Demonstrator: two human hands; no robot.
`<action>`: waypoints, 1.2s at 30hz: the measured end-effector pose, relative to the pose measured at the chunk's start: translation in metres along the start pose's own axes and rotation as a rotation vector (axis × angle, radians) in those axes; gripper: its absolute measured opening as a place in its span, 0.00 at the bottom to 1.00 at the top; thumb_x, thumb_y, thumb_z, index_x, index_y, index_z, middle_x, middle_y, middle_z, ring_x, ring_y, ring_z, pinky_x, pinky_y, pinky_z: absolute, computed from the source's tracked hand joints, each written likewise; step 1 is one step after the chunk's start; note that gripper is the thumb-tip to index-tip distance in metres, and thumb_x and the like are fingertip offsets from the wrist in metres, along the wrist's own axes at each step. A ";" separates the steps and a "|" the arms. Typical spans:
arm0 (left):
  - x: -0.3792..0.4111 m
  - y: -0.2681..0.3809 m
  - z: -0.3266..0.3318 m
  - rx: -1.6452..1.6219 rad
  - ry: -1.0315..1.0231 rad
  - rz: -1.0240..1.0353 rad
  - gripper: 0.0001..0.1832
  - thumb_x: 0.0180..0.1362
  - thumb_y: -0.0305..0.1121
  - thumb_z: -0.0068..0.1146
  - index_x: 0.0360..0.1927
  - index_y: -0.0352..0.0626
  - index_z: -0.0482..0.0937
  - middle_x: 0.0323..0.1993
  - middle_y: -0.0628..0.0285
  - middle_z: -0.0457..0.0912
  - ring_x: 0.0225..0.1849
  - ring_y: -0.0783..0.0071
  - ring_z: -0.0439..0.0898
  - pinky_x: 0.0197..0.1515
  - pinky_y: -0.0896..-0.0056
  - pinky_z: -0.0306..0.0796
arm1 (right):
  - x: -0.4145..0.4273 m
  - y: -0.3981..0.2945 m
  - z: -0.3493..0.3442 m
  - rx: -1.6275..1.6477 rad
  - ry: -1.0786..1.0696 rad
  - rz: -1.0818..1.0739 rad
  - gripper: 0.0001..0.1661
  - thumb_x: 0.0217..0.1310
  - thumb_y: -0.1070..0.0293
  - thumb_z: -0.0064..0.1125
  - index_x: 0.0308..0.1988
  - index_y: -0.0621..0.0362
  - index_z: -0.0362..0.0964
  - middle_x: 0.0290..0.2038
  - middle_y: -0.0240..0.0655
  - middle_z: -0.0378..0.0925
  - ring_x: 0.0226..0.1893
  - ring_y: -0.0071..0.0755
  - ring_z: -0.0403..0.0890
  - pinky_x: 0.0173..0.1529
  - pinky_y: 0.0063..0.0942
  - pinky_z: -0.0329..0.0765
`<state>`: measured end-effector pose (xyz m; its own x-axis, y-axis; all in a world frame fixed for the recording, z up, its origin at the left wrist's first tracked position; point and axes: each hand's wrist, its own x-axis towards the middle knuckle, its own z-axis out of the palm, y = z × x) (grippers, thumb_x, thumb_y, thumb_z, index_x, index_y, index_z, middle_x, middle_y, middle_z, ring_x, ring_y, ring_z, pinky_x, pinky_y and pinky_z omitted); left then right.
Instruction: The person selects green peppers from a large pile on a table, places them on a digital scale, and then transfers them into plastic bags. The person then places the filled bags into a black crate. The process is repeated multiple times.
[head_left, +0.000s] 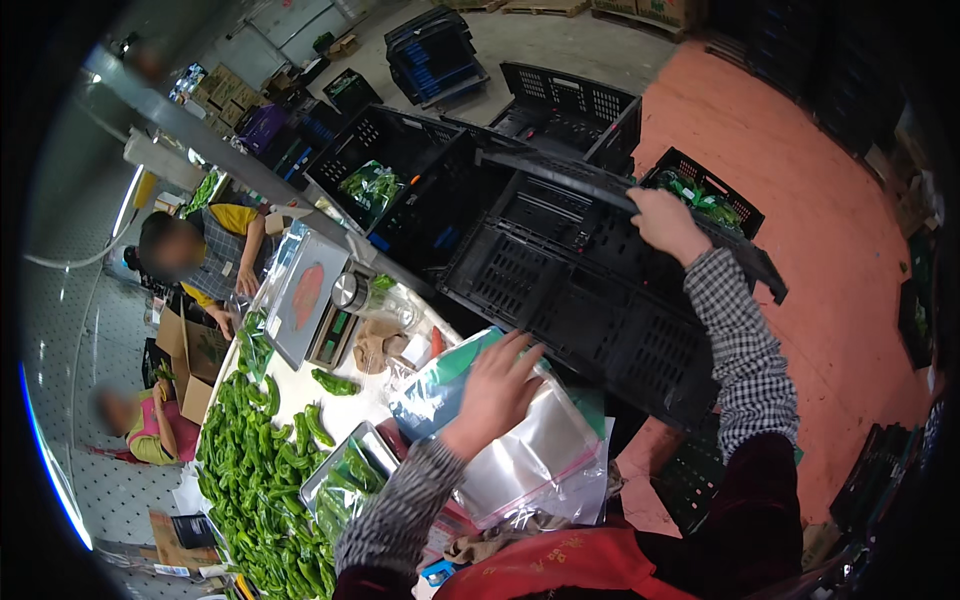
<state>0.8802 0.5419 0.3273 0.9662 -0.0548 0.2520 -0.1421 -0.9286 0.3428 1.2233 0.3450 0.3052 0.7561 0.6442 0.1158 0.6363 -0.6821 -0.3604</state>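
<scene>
My right hand (666, 221) grips the raised side panel of a black plastic folding crate (517, 274), whose slotted bottom faces me. My left hand (495, 394) hovers over or rests on a stack of clear plastic bags (536, 442) at the table's edge, fingers apart; contact cannot be told. Left of it, a metal tray (382, 442) holds bagged green peppers (341, 487). A large heap of loose green peppers (251, 465) covers the table's left part. Behind are a weighing scale (304, 289) and a glass jar with a metal lid (371, 296).
Two co-workers stand across the table at left; one has hands near a bag of peppers. A black crate with bagged greens (375, 187) and another open black crate (566, 112) stand beyond. A crate of greens (697, 195) is on the orange floor. A metal post (247, 165) slants over the table.
</scene>
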 end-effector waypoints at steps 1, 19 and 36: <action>0.033 0.003 0.017 -0.022 -0.014 0.049 0.29 0.57 0.34 0.71 0.63 0.42 0.78 0.64 0.48 0.77 0.69 0.45 0.74 0.68 0.48 0.70 | 0.009 0.006 -0.012 0.027 0.011 -0.028 0.16 0.66 0.71 0.66 0.51 0.66 0.77 0.41 0.58 0.83 0.47 0.61 0.84 0.50 0.53 0.81; 0.168 0.009 0.007 -0.021 -0.239 0.500 0.17 0.53 0.41 0.72 0.34 0.44 0.75 0.35 0.58 0.75 0.40 0.56 0.78 0.44 0.55 0.73 | 0.083 0.117 -0.019 -0.204 0.279 0.070 0.13 0.73 0.63 0.56 0.54 0.48 0.78 0.41 0.43 0.88 0.43 0.50 0.88 0.47 0.50 0.78; 0.249 -0.052 0.054 0.334 -0.757 0.372 0.16 0.66 0.48 0.62 0.44 0.48 0.88 0.40 0.54 0.87 0.45 0.50 0.86 0.47 0.49 0.80 | -0.070 0.003 0.078 -0.061 -0.117 -0.605 0.10 0.63 0.62 0.63 0.37 0.56 0.80 0.40 0.37 0.76 0.46 0.44 0.78 0.51 0.40 0.76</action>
<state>1.1403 0.5562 0.3233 0.7700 -0.4898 -0.4088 -0.5176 -0.8543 0.0486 1.1608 0.3247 0.2242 0.2392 0.9542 0.1796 0.9572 -0.2007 -0.2086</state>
